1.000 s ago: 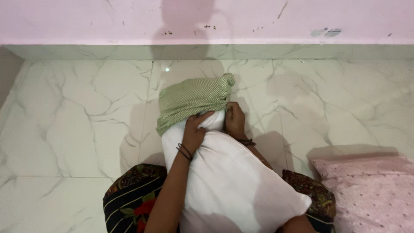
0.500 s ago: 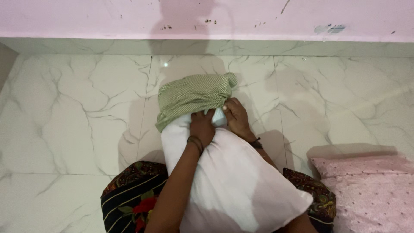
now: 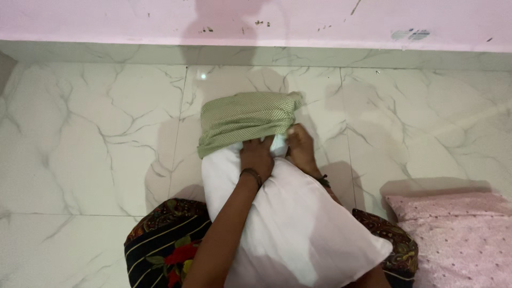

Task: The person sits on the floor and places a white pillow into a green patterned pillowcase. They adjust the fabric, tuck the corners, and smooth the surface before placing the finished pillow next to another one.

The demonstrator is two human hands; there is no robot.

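Head view only. Your left hand (image 3: pixel 257 156) is clenched on the near hem of the green checked cover (image 3: pixel 246 120), knuckles pressed into the white pillow (image 3: pixel 288 218). Your right hand (image 3: pixel 301 149) pinches the cover's right edge beside it. The cover sits bunched over the pillow's far end; the rest of the pillow lies across your lap on the marble floor (image 3: pixel 85 138). Better to draw both edges evenly and keep the corners seated. Cover: thin woven cotton, fine check. Pillow: plump, smooth. Pink dotted cushion (image 3: pixel 453 234) lies to your right.
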